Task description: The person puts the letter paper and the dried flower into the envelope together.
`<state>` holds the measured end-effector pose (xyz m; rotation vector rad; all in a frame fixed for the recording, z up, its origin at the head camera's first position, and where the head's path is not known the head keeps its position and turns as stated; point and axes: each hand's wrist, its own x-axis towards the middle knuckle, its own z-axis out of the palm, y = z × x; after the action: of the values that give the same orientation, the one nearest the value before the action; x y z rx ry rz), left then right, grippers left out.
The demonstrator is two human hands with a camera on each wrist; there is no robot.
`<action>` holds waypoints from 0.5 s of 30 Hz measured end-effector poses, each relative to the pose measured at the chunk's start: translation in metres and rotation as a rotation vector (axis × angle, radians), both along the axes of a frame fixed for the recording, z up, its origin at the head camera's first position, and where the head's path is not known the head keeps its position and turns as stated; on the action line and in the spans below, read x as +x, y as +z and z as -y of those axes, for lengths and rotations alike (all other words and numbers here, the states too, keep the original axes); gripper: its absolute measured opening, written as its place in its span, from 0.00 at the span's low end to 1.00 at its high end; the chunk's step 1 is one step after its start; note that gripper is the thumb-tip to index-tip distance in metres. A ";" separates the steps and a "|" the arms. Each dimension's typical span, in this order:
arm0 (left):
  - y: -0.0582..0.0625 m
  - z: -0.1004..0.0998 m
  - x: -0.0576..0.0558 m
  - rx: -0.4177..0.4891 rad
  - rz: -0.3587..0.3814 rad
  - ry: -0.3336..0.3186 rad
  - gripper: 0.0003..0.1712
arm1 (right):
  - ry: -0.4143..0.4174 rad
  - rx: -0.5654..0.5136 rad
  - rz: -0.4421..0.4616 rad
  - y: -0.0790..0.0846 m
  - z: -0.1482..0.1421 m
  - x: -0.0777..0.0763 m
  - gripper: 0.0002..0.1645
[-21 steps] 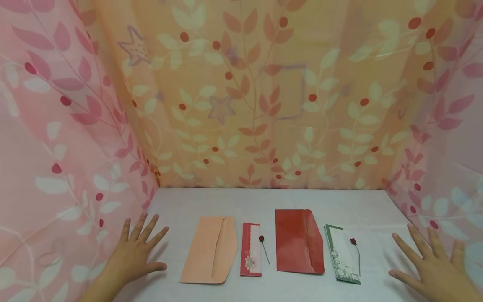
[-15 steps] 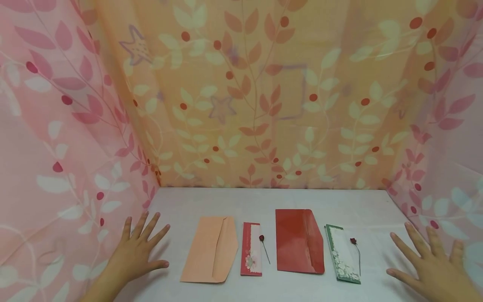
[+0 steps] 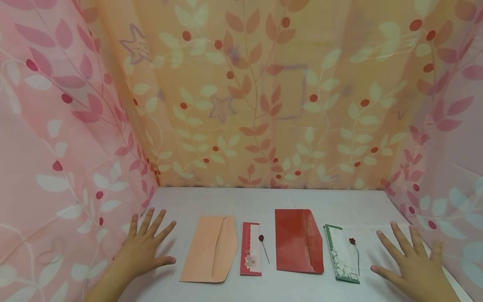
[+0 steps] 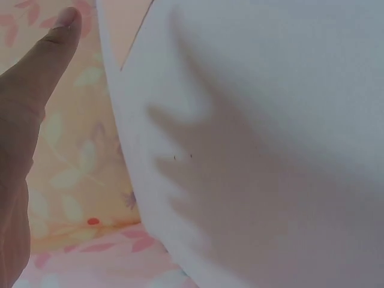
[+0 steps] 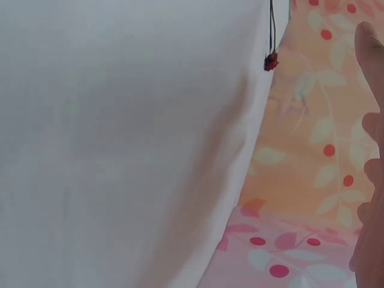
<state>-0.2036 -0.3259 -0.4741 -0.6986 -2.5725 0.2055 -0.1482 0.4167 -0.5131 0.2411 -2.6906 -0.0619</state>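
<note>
My left hand (image 3: 142, 247) is spread, fingers straight, to the left of a peach envelope (image 3: 203, 249); it holds nothing. In the left wrist view its shadow falls on the white tabletop, near a corner of that envelope (image 4: 123, 30). On the other side my right hand (image 3: 415, 264), likewise spread and holding nothing, is nearest a dried red rose (image 3: 352, 242) on a thin stem. That rose lies beside a green-edged floral card (image 3: 341, 256). Between the hands lie a red envelope (image 3: 298, 241), a red-and-white floral card (image 3: 250, 251) and another small rose (image 3: 261, 238).
The white tabletop (image 3: 264, 199) meets a yellow-orange leaf-patterned cloth (image 3: 249, 138) at its back edge. Pink patterned cloth walls, one at the left (image 3: 86, 147) and one at the right (image 3: 449, 167), close in both sides.
Both hands have moved inward: the left a little to the right, the right a little to the left. The envelopes, cards and roses have stayed where they lie.
</note>
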 end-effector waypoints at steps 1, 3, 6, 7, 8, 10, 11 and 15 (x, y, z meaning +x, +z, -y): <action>0.000 -0.002 -0.001 0.006 0.008 0.005 0.59 | 0.003 -0.012 -0.002 0.000 0.002 0.000 0.70; 0.001 -0.006 -0.001 0.030 0.017 0.006 0.59 | 0.014 -0.029 0.002 0.000 0.008 -0.001 0.69; 0.001 -0.011 -0.002 0.059 0.041 0.002 0.59 | 0.026 -0.042 0.002 0.001 0.016 -0.002 0.67; 0.001 -0.013 -0.002 0.070 0.050 -0.001 0.58 | 0.028 -0.042 0.004 0.002 0.018 -0.003 0.68; 0.000 -0.014 -0.003 0.079 0.059 -0.006 0.58 | 0.032 -0.045 0.005 0.002 0.021 -0.003 0.68; -0.002 -0.017 -0.004 0.091 0.080 -0.011 0.58 | 0.036 -0.054 0.005 0.001 0.026 -0.004 0.68; -0.003 -0.019 -0.004 0.099 0.088 -0.013 0.58 | 0.038 -0.058 0.005 0.001 0.028 -0.005 0.68; -0.007 -0.024 -0.006 0.123 0.119 -0.027 0.59 | 0.038 -0.074 0.014 0.000 0.039 -0.006 0.68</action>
<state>-0.2095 -0.3014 -0.4812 -0.7187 -2.6598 -0.0037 -0.1543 0.3774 -0.5132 0.2700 -2.6949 0.0506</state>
